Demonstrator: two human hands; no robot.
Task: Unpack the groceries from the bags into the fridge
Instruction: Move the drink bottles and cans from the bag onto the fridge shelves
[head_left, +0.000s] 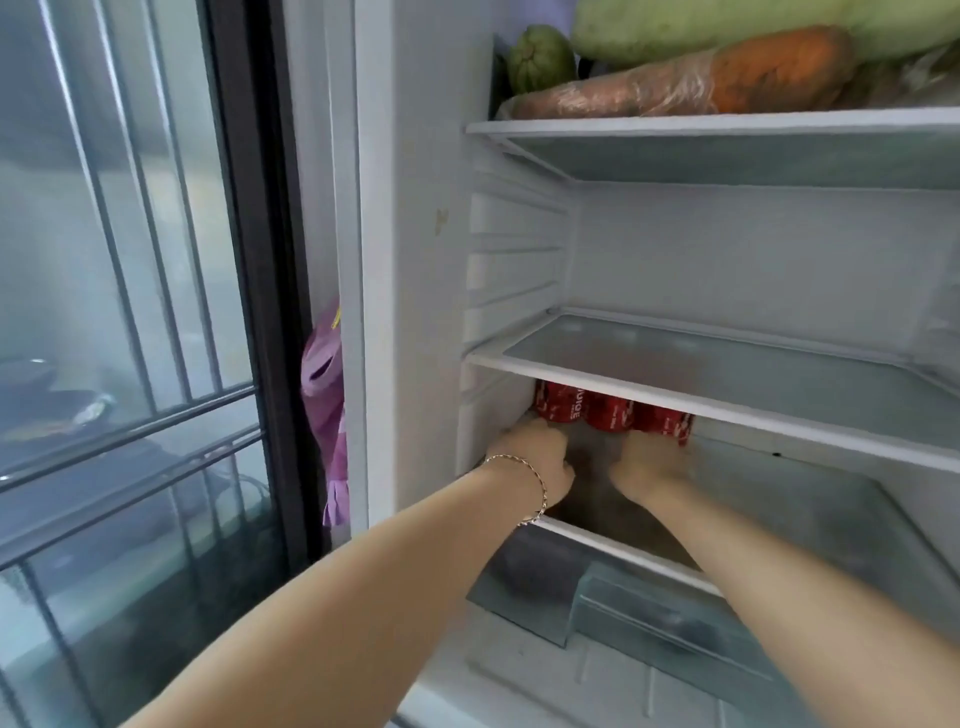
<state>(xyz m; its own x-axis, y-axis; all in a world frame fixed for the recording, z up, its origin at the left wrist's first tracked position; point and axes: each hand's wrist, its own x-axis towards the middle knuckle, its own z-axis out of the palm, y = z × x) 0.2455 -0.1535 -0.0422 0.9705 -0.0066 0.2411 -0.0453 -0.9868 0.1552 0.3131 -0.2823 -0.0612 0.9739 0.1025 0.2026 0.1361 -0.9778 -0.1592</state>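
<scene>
Red cans (613, 413), white lettering unreadable, both hands touching

Place read as a home kitchen or the utility corner beside one; a white domestic fridge (415, 260) stood open, its glass shelves (727, 395) holding household food: a wrapped carrot (727, 78), a pale green gourd (727, 26), a small green squash (540, 57), red cans (613, 410); just left of it a dark-framed sliding glass door (130, 312) with bars; a purple bag (327, 405) hung in the gap between.
</scene>
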